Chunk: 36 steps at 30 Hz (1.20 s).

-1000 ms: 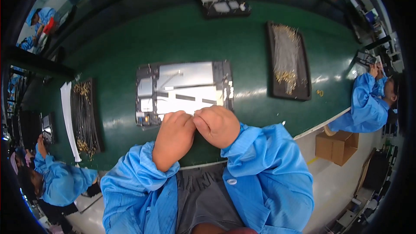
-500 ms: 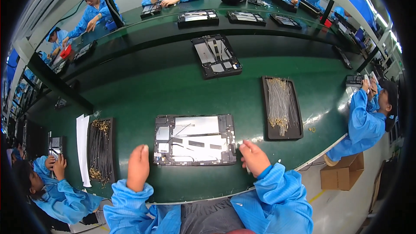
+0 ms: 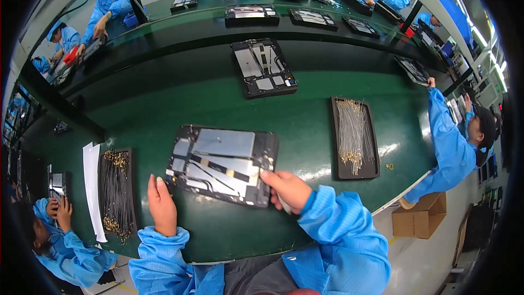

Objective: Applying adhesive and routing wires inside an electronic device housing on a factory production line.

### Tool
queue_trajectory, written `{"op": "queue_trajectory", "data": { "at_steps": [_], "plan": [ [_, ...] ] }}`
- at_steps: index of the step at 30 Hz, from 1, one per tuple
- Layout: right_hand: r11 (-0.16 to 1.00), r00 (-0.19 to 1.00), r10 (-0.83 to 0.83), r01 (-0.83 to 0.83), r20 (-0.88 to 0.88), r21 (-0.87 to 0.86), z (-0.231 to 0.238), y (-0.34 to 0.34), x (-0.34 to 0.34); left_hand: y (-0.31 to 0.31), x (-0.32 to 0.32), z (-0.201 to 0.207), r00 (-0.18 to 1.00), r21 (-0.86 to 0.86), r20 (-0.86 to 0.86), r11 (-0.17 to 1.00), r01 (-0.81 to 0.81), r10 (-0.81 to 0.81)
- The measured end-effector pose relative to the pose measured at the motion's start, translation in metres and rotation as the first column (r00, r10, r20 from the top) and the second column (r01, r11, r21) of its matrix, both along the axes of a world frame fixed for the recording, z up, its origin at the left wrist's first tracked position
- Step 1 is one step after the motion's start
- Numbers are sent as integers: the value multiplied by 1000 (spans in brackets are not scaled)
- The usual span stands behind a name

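An opened tablet (image 3: 218, 155) with grey battery packs, dark cables and a black frame is tilted in front of me, apparently raised off the table. My right hand (image 3: 289, 190) grips its lower right corner, thumb on top, with the other fingers mostly hidden. A small pale thing shows below that palm, too little seen to name. My left hand (image 3: 162, 207) is open beside the tablet's lower left corner, fingers stretched upward; whether it touches the edge, I cannot tell.
Antenna-like cable bundles fill a dark tray (image 3: 131, 186) at left and another tray (image 3: 373, 153) at right. White paper strips (image 3: 93, 191) lie beside the left tray. Another opened tablet (image 3: 265, 68) lies farther back. At right, a co-worker's hand (image 3: 431, 82) touches another tablet (image 3: 413, 70).
The tablet lay flat before; now it is tilted and shifted left and away, with my right hand on its corner. At right, a co-worker's arm has stretched to a tablet.
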State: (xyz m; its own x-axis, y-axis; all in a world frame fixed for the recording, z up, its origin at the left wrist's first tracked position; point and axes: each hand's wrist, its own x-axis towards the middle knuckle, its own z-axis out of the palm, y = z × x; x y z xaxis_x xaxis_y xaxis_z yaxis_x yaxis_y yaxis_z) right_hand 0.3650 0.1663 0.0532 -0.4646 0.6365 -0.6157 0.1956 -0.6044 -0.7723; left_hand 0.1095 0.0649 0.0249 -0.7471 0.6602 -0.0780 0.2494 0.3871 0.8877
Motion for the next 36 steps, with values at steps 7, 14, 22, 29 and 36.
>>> {"op": "queue_trajectory", "data": {
  "at_steps": [7,14,22,29,36],
  "plan": [
    [981,995,7,13,-98,195,20,86,-103,7,7,-1,960,38,-273,997,71,-58],
    [940,933,-293,321,-210,113,-15,124,-126,5,2,-3,955,-11,-275,994,112,-110],
    [630,609,-776,750,-163,-200,-22,180,-77,6,6,-1,928,-18,-351,992,122,-120],
    [476,457,-879,818,-137,-323,-26,204,-103,8,6,-3,913,-25,-391,993,114,-115],
    [743,722,-663,599,-198,-299,-27,197,-108,7,8,-1,902,-41,-414,993,111,-118]
  ]
}}
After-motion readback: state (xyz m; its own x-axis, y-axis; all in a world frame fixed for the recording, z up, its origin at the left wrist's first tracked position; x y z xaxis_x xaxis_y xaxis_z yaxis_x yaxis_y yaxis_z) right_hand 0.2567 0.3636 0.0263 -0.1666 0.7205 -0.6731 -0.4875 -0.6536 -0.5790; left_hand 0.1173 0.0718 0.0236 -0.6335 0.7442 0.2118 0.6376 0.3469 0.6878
